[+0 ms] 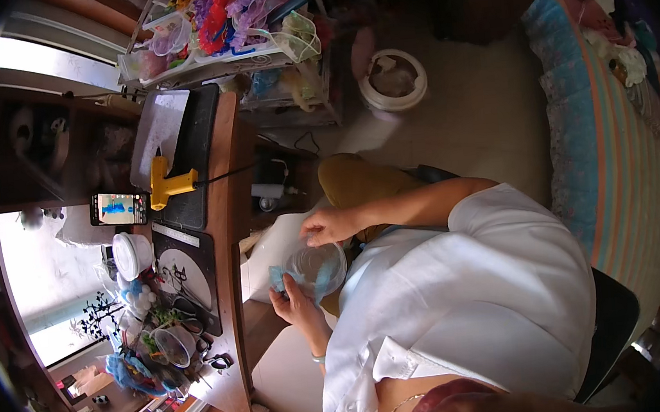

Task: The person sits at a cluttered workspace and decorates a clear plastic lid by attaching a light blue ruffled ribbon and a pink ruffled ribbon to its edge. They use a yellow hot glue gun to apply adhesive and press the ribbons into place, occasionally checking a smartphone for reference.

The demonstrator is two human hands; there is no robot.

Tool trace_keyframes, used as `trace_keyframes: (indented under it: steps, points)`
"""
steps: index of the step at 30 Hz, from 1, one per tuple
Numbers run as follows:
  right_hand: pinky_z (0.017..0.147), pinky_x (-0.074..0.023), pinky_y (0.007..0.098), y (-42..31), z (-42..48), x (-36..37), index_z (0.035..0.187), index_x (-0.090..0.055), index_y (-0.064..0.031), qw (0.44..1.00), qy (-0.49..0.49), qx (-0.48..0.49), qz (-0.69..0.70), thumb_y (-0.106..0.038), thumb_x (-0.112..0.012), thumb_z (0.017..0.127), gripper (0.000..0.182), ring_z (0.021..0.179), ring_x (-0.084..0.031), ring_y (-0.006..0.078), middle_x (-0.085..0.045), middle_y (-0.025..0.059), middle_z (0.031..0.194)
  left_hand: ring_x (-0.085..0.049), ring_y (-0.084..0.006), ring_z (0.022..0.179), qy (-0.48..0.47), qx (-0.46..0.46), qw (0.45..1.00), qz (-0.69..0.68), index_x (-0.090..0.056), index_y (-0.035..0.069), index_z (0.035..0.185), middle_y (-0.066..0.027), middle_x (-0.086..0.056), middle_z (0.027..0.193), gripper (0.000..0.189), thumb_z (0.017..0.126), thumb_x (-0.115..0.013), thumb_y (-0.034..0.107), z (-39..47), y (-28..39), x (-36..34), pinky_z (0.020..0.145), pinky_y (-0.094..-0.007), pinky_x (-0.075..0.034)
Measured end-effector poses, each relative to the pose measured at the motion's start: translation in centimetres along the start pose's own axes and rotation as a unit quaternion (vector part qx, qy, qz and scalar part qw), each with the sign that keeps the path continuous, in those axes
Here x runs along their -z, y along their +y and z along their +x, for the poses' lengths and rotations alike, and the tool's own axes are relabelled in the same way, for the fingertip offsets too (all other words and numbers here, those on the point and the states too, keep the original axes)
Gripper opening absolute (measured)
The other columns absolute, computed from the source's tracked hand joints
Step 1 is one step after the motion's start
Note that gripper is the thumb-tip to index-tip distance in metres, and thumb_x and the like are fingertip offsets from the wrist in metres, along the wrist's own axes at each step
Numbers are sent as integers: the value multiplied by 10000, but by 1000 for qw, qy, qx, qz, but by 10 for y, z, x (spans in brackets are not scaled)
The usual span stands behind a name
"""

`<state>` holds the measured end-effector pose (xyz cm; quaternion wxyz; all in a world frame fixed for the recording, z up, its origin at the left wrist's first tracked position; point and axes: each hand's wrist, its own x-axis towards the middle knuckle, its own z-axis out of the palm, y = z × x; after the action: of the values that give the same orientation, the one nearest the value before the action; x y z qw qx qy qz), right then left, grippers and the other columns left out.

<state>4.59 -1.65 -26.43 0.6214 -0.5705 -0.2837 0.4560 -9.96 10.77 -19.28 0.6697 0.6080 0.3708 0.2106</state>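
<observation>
My left hand (292, 301) pinches a light-blue translucent piece (277, 276), which looks like thin film or fabric, between thumb and fingers. It is at the desk-side edge of a round clear plastic container (305, 264) at my lap. More light-blue material (327, 275) shows in or against the container on the side near my shirt. My right hand (329, 226) is at the container's far rim, fingers curled and fingertips close together. Whether those fingers grip the rim or something small cannot be made out.
On the wooden desk (229, 226) lie a yellow hot glue gun (169, 183) with its cord, a propped phone (120, 208), a white lidded tub (132, 255), and scissors (220, 361). A round white bin (393, 83) stands on the floor, near a craft-filled shelf (234, 52).
</observation>
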Motion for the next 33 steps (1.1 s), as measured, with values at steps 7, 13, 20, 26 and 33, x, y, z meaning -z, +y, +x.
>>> trace_keyframes:
  steps: [7,13,20,26,33]
  points:
    - [447,-431,220,-36,-14,23,1029,-610,-11,999,-5,-37,-18,-213,-579,873,257,519,-513,74,-591,7,754,-354,-1,459,-10,14,1000,-11,-477,102,765,77,-450,569,197,889,-606,184,-6,9,-18,397,-172,-254]
    - [423,-437,216,-44,-13,41,1092,-565,-7,996,-5,-85,-10,-233,-580,872,315,522,-540,82,-624,49,803,-338,-8,442,-14,43,999,1,-535,100,830,64,-457,583,161,915,-567,232,-10,3,-11,389,-174,-242]
    - [429,-466,248,-63,-14,113,1232,-430,-23,951,260,36,164,-168,-558,871,410,557,-606,169,-602,109,867,-355,-10,459,-39,68,997,19,-607,63,908,54,-480,618,180,912,-574,240,-10,-11,6,401,-175,-253]
    - [597,-488,296,-88,-24,136,1303,-353,-10,935,290,84,189,-195,-527,891,484,708,-612,176,-584,105,958,-371,-13,493,-85,58,994,34,-588,65,869,48,-496,631,151,908,-584,211,-8,-17,3,432,-169,-272]
    - [598,-492,294,-92,-23,133,1295,-370,-8,932,286,105,194,-202,-524,902,465,709,-613,170,-591,109,972,-379,-12,514,-93,72,993,19,-583,73,858,56,-504,647,135,912,-576,196,-12,-19,9,450,-163,-284]
